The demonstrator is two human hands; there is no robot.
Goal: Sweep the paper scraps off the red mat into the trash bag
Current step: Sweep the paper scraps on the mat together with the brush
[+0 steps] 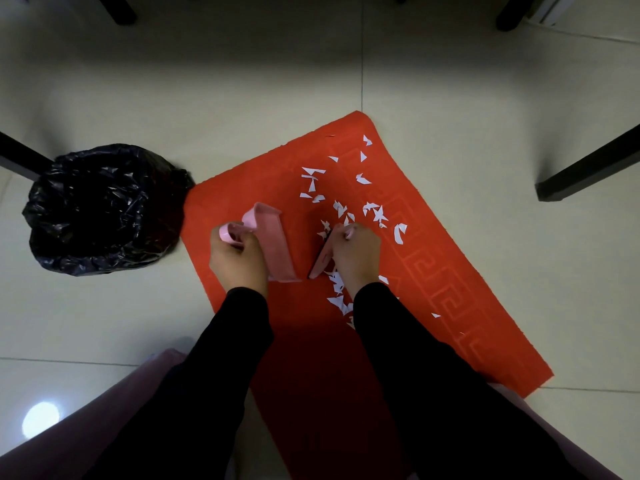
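On the red mat [256,188], the left hand [239,263] grips the pink dustpan [275,244] by its handle, the right hand [355,252] clasps a small brush [320,259] beside it among scattered white paper scraps [377,213], and the black trash bag [100,209] stands open at the mat's left corner.

Bare red floor mat [221,206] lies open on the left between the pink plastic dustpan [273,244] and the crumpled black plastic trash bag [100,209], while scattered white paper scraps [377,213] and a small pink brush [320,258] clutter the right, and a dark square furniture leg [17,155] crowds the bag's far-left side.
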